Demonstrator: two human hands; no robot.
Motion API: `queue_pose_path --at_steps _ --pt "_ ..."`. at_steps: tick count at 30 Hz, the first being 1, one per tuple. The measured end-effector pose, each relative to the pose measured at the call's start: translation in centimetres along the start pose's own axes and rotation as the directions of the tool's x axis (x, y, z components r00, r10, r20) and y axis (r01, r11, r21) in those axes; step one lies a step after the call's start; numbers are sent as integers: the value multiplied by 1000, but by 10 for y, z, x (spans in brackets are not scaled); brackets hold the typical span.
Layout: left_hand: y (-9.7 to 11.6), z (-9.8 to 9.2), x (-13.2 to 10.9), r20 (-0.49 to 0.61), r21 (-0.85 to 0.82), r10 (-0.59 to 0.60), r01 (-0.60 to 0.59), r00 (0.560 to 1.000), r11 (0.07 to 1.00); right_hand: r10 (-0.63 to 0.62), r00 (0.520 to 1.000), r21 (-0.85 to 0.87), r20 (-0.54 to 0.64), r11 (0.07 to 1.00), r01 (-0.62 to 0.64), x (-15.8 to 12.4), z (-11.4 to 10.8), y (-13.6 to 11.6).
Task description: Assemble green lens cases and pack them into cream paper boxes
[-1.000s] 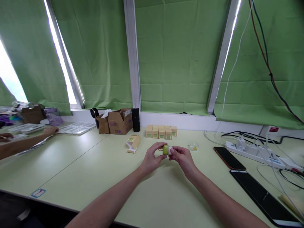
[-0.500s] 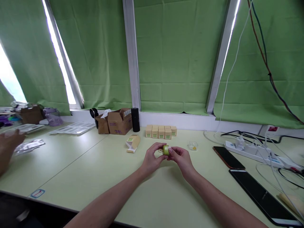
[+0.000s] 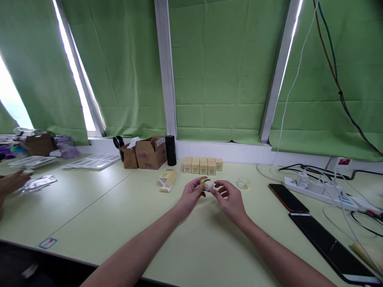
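Note:
Between the thumb and fingers of my left hand [image 3: 190,196] is a small round green-and-white object [image 3: 208,185]. Its whitish rounded side faces right; its exact kind I cannot make out. My right hand [image 3: 231,198] is just right of it, thumb and fingers apart. The right thumb tip is at the edge of the white side, and whether it touches is unclear. Left of my hands lies an opened small cardboard box [image 3: 168,180] with a green label. A small clear plastic piece [image 3: 243,183] with a yellow spot lies beyond my right hand.
Several small tan boxes [image 3: 203,166] stand at the wall beside a black cylinder [image 3: 170,150] and a brown carton [image 3: 150,153]. Right are a phone [image 3: 288,198], a larger dark device [image 3: 332,243] and a power strip [image 3: 320,192] with cables. Another person's hand [image 3: 12,183] is far left.
The round object has turned, so its white side now shows to the right. My right fingers have spread and drawn off it. The other person's hand at far left has moved lower.

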State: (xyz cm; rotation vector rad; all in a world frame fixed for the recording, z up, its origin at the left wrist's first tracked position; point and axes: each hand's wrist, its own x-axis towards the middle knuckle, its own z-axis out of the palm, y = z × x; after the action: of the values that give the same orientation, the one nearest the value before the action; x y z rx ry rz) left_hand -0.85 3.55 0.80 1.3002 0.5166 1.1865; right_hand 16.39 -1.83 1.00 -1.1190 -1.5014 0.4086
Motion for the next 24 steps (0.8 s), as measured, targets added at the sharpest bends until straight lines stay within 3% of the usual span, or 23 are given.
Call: queue_pose_path --at_steps 4,7,10,19,24 --pt "2 1 -2 85 -99 -72 80 994 992 -258 965 -217 39 941 260 -4 -1 2" --pt "4 4 -4 168 -119 -84 105 982 987 -363 927 -330 95 867 373 -5 1 5" --pt "5 8 -7 212 -111 -93 118 973 987 -408 908 -372 95 832 413 -5 3 8" --pt "3 8 -9 150 27 -96 93 984 995 -514 852 -456 102 737 499 -5 5 13" --pt "2 6 -10 160 9 -93 93 983 996 -551 827 -490 111 694 528 -5 5 12"
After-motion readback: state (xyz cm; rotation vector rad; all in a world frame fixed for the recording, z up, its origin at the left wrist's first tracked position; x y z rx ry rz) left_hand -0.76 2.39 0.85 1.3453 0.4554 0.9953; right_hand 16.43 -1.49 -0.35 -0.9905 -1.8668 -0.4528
